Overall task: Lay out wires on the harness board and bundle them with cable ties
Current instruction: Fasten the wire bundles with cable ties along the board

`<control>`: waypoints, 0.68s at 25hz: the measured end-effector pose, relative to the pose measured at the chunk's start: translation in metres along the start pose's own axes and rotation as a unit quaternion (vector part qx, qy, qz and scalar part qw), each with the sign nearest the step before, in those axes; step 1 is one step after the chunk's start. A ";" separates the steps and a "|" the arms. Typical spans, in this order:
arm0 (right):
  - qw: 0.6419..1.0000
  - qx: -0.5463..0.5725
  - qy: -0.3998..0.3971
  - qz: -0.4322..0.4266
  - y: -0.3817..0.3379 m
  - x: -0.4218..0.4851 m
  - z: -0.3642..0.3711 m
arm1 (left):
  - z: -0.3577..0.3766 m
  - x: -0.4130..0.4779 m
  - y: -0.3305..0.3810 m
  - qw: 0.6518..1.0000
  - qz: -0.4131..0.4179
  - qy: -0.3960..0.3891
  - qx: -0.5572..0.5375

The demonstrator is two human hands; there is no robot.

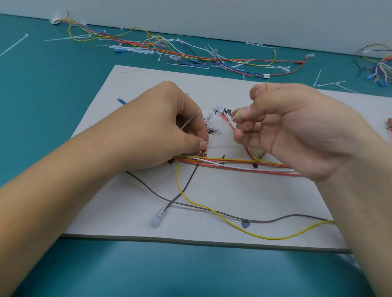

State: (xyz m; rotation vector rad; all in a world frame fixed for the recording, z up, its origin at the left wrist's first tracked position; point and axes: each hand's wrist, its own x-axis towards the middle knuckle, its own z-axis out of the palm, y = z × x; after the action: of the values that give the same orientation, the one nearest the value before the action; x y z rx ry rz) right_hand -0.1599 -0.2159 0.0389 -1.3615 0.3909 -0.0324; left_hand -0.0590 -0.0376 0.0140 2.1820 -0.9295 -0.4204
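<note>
A white harness board [130, 221] lies on the teal table. Across its middle runs a bundle of red, white and yellow wires [234, 166] between small pegs. My left hand [169, 125] pinches a clear cable tie [191, 120] at the bundle's left end, thumb pressed near the pegs. My right hand [291, 127] is held above the bundle with a second clear cable tie's end [234, 117] between thumb and fingers, next to a red wire rising from the bundle. A loose yellow wire [232, 225], a grey wire [210, 209] and a black wire with a clear terminal [158, 218] cross the board's near half.
A tangle of coloured wires and loose cable ties [172, 49] lies along the wall behind the board. Another wire pile [384, 66] sits at the far right. A red terminal wire [391, 128] rests at the board's right edge, a blue terminal [121, 101] at its left.
</note>
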 end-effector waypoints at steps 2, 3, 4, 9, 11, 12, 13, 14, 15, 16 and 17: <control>1.000 0.008 -0.008 0.008 0.000 0.000 -0.001 | 0.000 0.000 0.000 1.000 -0.001 -0.002 0.000; 1.000 0.005 -0.010 0.012 -0.001 0.000 -0.001 | 0.000 0.000 0.000 1.000 -0.002 -0.002 -0.007; 1.000 0.000 -0.010 0.016 -0.001 -0.001 -0.001 | -0.001 0.000 0.000 1.000 -0.003 -0.002 -0.015; 0.994 0.094 -0.012 0.054 0.000 0.000 0.001 | 0.001 0.001 0.001 1.000 0.001 -0.007 0.010; 0.987 0.151 -0.008 0.063 0.000 0.000 0.002 | 0.002 0.002 0.002 1.000 0.003 -0.008 0.020; 0.984 0.166 -0.004 0.064 0.000 0.000 0.002 | 0.003 0.002 0.002 1.000 0.003 -0.008 0.024; 0.982 0.176 -0.004 0.065 0.000 0.001 0.002 | 0.002 0.002 0.002 1.000 0.004 -0.007 0.026; 0.980 0.186 -0.006 0.067 0.000 0.001 0.002 | 0.002 0.003 0.002 1.000 0.006 -0.007 0.026; 0.979 0.194 -0.010 0.069 0.000 0.001 0.002 | 0.002 0.003 0.003 1.000 0.008 -0.007 0.023; 0.977 0.200 -0.014 0.071 0.000 0.001 0.001 | 0.002 0.003 0.003 1.000 0.008 -0.007 0.018; 0.976 0.205 -0.018 0.074 0.000 0.000 0.002 | 0.001 0.002 0.003 1.000 0.007 -0.008 0.013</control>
State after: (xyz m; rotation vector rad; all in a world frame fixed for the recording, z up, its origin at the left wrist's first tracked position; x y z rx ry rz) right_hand -0.1593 -0.2145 0.0388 -0.9224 0.4284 0.0334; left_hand -0.0597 -0.0415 0.0153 2.1970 -0.9635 -0.4225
